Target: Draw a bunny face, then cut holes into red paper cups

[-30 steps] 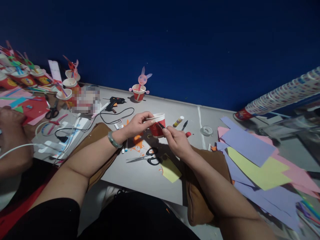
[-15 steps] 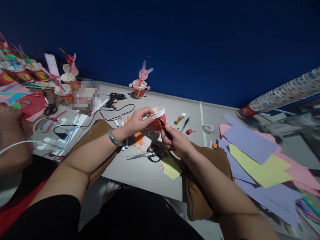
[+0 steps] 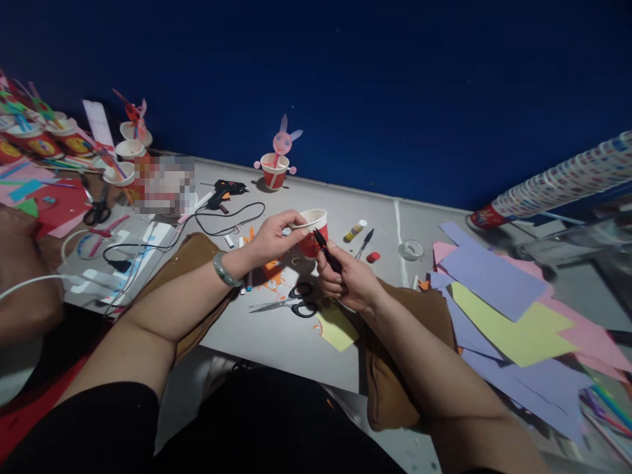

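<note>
My left hand (image 3: 276, 236), with a jade-coloured bangle on the wrist, pinches the rim of a red and white paper cup (image 3: 310, 243) and holds it above the table. My right hand (image 3: 345, 273) is closed round a slim black pointed tool (image 3: 330, 251); its exact kind does not show. The tool's tip is at the cup's right side, just under the rim; whether it touches or pierces the wall, I cannot tell. Below the hands lie black-handled scissors (image 3: 296, 306), a piece of yellow paper (image 3: 338, 328) and orange paper scraps (image 3: 271, 275).
A glue gun (image 3: 227, 192) and a paper-cup rabbit (image 3: 274, 172) stand behind. To the right are a glue stick (image 3: 355, 230), a marker (image 3: 365, 243), purple paper (image 3: 494, 270) and a long cup stack (image 3: 563, 178). Another person's arm (image 3: 29, 283) is at left, near a power strip (image 3: 121, 276).
My right hand has turned the black tool slightly at the cup's side. My left hand keeps its grip on the cup. The whole view has shifted a little.
</note>
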The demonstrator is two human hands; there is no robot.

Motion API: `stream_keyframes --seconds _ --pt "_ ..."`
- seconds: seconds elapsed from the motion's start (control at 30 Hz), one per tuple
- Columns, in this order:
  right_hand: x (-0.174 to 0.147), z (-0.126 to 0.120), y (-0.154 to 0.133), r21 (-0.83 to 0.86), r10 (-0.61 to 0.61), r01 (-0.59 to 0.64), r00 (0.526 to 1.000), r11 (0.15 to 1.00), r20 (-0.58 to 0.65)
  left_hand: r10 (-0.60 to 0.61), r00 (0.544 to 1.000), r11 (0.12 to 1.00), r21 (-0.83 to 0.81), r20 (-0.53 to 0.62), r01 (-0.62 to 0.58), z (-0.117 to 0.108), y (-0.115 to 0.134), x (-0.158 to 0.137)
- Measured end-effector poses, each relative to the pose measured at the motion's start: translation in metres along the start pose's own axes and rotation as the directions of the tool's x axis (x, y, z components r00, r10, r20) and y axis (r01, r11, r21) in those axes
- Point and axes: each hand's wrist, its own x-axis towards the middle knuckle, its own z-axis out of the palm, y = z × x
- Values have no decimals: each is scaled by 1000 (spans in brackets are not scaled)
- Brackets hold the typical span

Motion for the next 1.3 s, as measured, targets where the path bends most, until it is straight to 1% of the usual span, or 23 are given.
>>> stream_keyframes --seconds 0.1,0.27,0.53,0.7,0.8,0.87,0.9,0.93,0.97,1.0,1.03,1.07,1.1,1.13,1.17,1.2,1.23,1.3 --pt "0 1 1 16 5 -5 1000 1000 -13 -27 1000 999 -19 8 27 0 0 0" --pt "-1 2 1 31 10 -10 1000 999 -24 -88 995 990 -106 43 92 1 0 0" --pt "0 0 4 15 -31 31 999 999 -21 -106 993 988 -107 51 111 0 -1 1" --pt "2 -2 3 -7 -30 30 999 1000 -28 -122 991 985 -118 57 128 -2 2 2" --pt "2 -3 1 -82 -36 35 999 996 -14 -159 985 977 -136 69 167 -4 4 3" --pt "0 -4 0 -210 -57 57 998 976 2 -185 980 968 -156 73 194 -5 5 4" --pt "0 -4 0 -310 -112 106 994 945 -2 -194 978 965 -167 75 204 -6 5 5" --pt "-2 -5 0 -435 -203 180 979 882 -6 -199 977 961 -177 79 211 -7 5 5" --pt "-3 -7 -1 -577 -320 262 947 774 0 -203 976 959 -185 82 216 -8 5 6" --pt "-4 -8 -1 -713 -447 329 894 619 24 -208 974 956 -191 86 221 -9 5 7" --pt "-5 -10 -2 -826 -556 357 829 436 65 -215 972 954 -192 93 229 -10 5 7" --pt "-7 -12 -3 -906 -632 341 767 252 113 -222 970 952 -191 103 238 -11 6 8" --pt "-7 -14 -4 -952 -676 292 721 94 154 -226 967 952 -187 115 244 -12 6 8" --pt "-8 -16 -5 -973 -703 227 687 -34 185 -226 966 952 -182 128 247 -14 7 9" --pt "-8 -18 -6 -978 -717 162 665 -134 208 -223 965 953 -177 139 245 -15 7 9" --pt "-8 -19 -7 -971 -720 106 654 -213 230 -217 964 954 -176 151 242 -16 7 9" --pt "-8 -21 -8 -960 -718 64 651 -273 247 -213 964 954 -178 160 240 -17 8 9" --pt "-8 -22 -10 -938 -702 16 659 -346 271 -216 959 950 -188 182 250 -18 9 9"
